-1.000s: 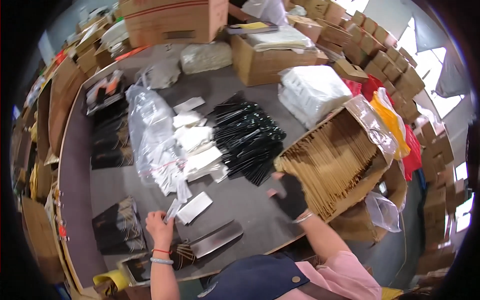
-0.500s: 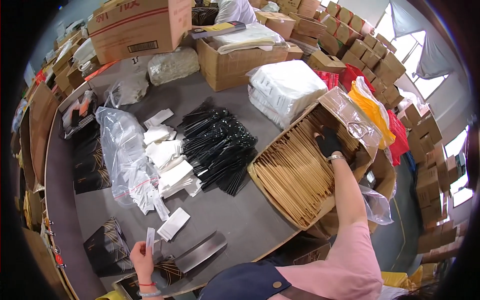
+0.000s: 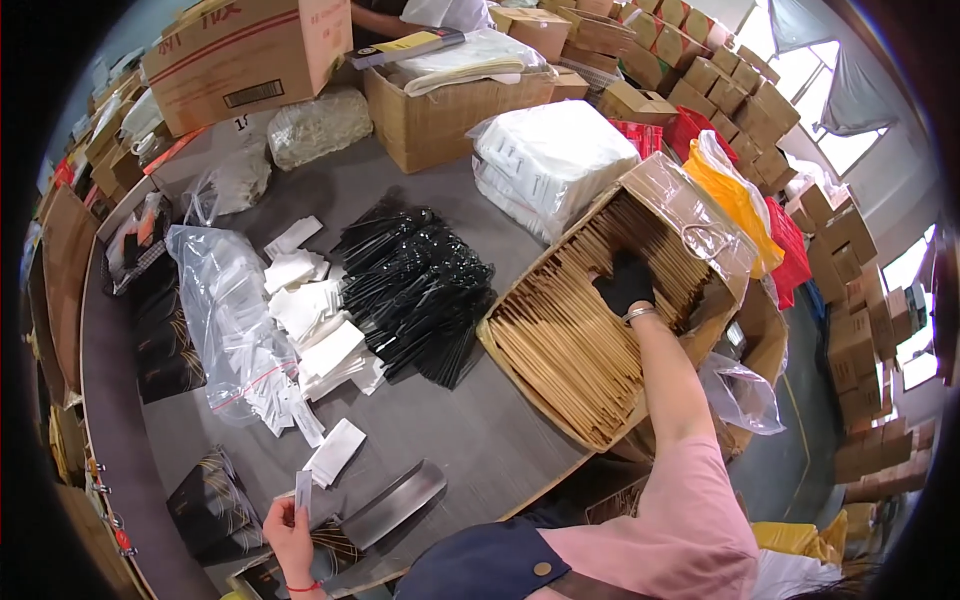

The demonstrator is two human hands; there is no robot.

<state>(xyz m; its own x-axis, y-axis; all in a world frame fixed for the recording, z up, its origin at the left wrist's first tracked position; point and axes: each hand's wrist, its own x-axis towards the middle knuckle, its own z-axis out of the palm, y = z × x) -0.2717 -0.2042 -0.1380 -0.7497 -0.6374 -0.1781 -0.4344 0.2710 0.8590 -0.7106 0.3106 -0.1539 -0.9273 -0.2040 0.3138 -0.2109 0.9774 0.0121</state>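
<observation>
My left hand [image 3: 289,537], at the lower left, is closed in a pinch on a narrow whitish slip [image 3: 303,491] held upright. Just beyond it a white folded paper piece [image 3: 335,453] lies on the grey table [image 3: 480,430]. My right hand [image 3: 626,285], in a black glove, reaches into an open carton [image 3: 728,215] at the right. Its thumb and fingers look spread over a tight row of brown flat cardboard pieces [image 3: 570,345] standing on edge; the fingertips blend into the dark gap. A curved grey metallic-looking piece [image 3: 395,503] lies right of my left hand.
Black glossy strips [image 3: 415,290] are heaped mid-table, beside white paper pieces [image 3: 318,325] and a clear plastic bag [image 3: 215,310]. Black gold-lined packaging [image 3: 212,500] lies at the left. A white wrapped bundle [image 3: 550,165] and cartons [image 3: 445,115] stand at the back, near another person's arm [image 3: 380,22].
The whole view has shifted slightly left. My right hand has moved a little left over the brown row, with its thumb farther out. My left hand still holds the slip.
</observation>
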